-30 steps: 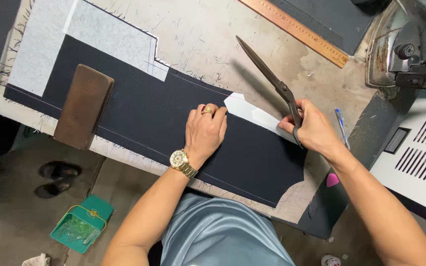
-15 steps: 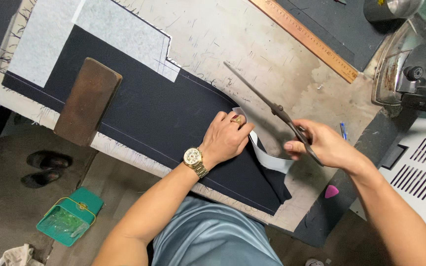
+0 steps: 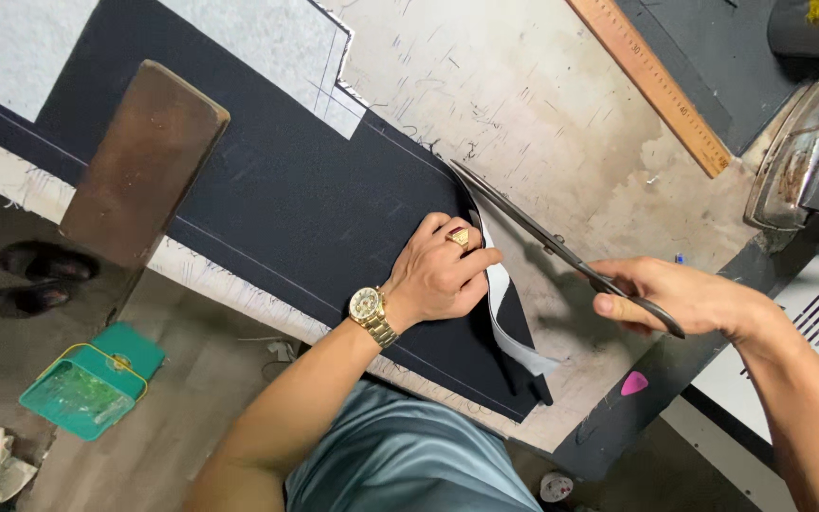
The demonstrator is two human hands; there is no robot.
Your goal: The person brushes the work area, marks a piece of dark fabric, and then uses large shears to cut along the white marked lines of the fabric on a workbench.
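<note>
A long piece of dark navy fabric [image 3: 277, 199] lies across a worn, chalk-marked worktable [image 3: 523, 104]. My left hand [image 3: 443, 275], with a gold ring and gold watch, presses flat on the fabric near its right end. My right hand [image 3: 684, 299] grips the handles of large black scissors [image 3: 542, 237], whose blades point up-left and meet the fabric's right edge. A white strip [image 3: 509, 318] curls away from that edge beside my left hand.
A brown wooden block [image 3: 144, 161] rests on the fabric at left. Pale grey fabric [image 3: 267, 47] lies at the top. A wooden ruler [image 3: 651, 81] and an iron [image 3: 808, 161] sit at right. A pink chalk piece [image 3: 634, 383] lies near the table's front. A green box [image 3: 87, 384] and dark shoes [image 3: 40, 275] are on the floor.
The scissors have swung from lying over the table to the fabric's right edge. The white strip has peeled away and curls down. My left hand stays pressed on the fabric.
</note>
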